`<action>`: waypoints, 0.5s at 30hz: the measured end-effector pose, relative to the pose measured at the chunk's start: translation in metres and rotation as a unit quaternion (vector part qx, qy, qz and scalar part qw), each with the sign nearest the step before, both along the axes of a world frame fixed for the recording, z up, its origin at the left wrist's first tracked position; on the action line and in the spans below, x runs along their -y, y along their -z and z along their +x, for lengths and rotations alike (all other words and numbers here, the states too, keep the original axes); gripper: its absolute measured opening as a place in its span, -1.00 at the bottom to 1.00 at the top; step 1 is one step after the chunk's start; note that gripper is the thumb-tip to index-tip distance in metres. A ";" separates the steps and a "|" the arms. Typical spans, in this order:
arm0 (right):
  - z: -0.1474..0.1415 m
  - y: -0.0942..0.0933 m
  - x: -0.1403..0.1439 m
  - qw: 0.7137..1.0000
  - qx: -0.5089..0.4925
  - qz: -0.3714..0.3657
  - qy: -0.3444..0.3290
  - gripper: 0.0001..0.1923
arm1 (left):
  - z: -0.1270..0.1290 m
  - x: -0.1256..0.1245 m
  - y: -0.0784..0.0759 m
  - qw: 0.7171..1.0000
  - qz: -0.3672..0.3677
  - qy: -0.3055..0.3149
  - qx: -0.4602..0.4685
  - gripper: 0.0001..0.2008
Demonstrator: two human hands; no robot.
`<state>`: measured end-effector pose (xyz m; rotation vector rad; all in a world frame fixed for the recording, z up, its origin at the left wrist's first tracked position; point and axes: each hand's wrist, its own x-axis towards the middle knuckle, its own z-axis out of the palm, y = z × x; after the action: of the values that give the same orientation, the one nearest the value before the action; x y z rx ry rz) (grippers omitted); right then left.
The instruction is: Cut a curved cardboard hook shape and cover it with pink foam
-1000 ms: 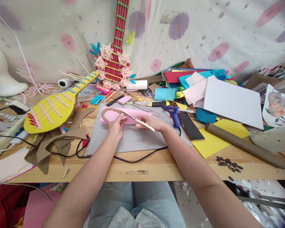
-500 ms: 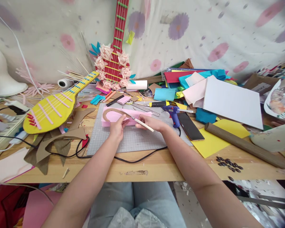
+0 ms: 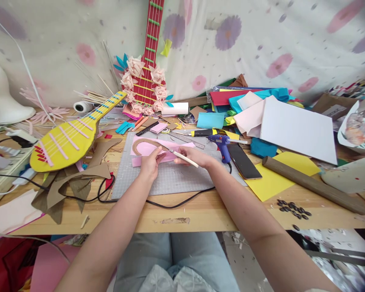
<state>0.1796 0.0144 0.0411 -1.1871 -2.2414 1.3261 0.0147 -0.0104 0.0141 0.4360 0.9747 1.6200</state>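
Observation:
A pink foam sheet lies on a grey cutting mat in the middle of the wooden table. A curved brown cardboard piece rests on top of the sheet. My left hand presses down on the near edge of the pink sheet. My right hand grips a craft knife with a cream handle, its thin blade pointing left onto the sheet beside the cardboard curve.
A yellow cardboard guitar lies at left, a red one leans on the backdrop. A blue glue gun, a phone, a brown roll, coloured sheets and a white board crowd the right. A black cable crosses the front.
The pink sheet and cardboard curve have shifted slightly under my left hand. My right hand with the knife has barely moved.

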 end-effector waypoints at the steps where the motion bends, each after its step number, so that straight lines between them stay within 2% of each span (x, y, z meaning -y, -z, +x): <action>1: 0.000 0.000 0.000 1.000 0.005 0.001 0.003 -0.53 | 0.000 0.000 0.000 1.000 -0.001 0.002 -0.001 -0.74; 8: 0.007 0.003 -0.003 1.000 0.008 0.006 -0.014 -0.53 | -0.001 0.000 0.003 0.999 0.000 0.015 -0.031 -0.75; 15: 0.011 -0.002 0.000 0.999 0.035 0.010 -0.020 -0.52 | 0.003 0.005 0.002 0.993 0.013 0.064 -0.098 -0.67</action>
<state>0.1907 0.0146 0.0427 -1.2054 -2.3324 1.2940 0.0179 -0.0155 0.0122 0.6723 1.0513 1.4952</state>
